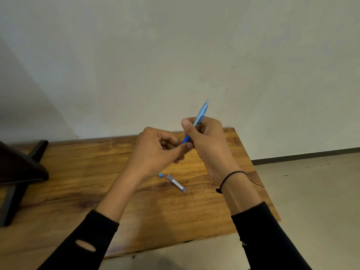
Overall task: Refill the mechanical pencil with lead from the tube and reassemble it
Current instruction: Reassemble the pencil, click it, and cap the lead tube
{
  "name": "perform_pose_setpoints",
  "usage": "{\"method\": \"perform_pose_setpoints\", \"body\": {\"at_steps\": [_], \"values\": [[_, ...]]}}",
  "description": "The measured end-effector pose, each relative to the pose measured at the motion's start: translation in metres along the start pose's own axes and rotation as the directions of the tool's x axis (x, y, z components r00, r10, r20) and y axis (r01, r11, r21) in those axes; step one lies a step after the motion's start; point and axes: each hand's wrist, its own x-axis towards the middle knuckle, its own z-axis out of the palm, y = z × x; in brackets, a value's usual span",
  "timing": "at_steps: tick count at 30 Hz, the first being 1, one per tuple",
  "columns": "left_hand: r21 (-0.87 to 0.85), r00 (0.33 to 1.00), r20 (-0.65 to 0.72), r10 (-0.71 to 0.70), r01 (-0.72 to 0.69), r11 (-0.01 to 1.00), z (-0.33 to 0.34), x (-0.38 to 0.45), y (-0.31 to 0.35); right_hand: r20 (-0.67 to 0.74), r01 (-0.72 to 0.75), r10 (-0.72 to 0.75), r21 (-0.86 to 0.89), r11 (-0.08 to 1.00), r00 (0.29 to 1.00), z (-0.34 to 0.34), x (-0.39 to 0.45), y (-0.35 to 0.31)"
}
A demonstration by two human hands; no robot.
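While both hands hang above the wooden bench [81,172] in the head view, the right hand [206,145] has its fingers [188,124] wrapped round the mechanical pencil [201,112], thumb pressed to the barrel's near side. Pencil is tilted, pale translucent blue upper end pointing up & away toward the wall [175,45], darker blue grip section low, just showing betw. the two hands. Left hand [155,151] sits just beside the right one, fingers curled in, thumb tip touching the dark blue grip end; looks like a pinch on that end, but whether sth small is held inside the curl — can't tell, it's hidden by the fingers.

On the bench below the hands, approx. mid-surface: lead tube [176,182], lying flat, diagonal, greyish body w/ a blue far-right end. Just beside its upper-left end, apart from it, a small blue cap [160,175]. Neither is touched by a hand.

Black sleeves [268,236] cover both forearms; left one has a hole. Thin black wristband [227,179] on the right wrist. Dark stand [17,172] at the bench's left edge, partly out of frame. Pale floor [311,191] to the right of the bench.
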Motion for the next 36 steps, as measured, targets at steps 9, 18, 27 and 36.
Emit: {"method": "perform_pose_setpoints", "body": {"at_steps": [9,18,27,36], "values": [[0.347,0.989,0.135,-0.056,0.006,0.938,0.008,0.008,-0.034,-0.112,0.015,-0.061,-0.379,0.925,0.992,-0.001,0.018,0.041],[0.469,0.994,-0.097,-0.05,0.09,0.879,-0.014,0.023,-0.064,-0.024,-0.082,0.106,-0.808,0.584,0.994,0.005,0.027,0.101],[0.494,0.995,-0.092,-0.044,0.084,0.866,-0.013,0.019,-0.06,-0.013,-0.087,0.143,-0.849,0.521,0.99,0.012,0.023,0.111],[0.47,0.988,-0.135,-0.08,0.135,0.872,-0.017,0.02,-0.061,0.216,0.121,0.162,-0.882,0.455,0.963,0.028,0.01,0.098]]}}
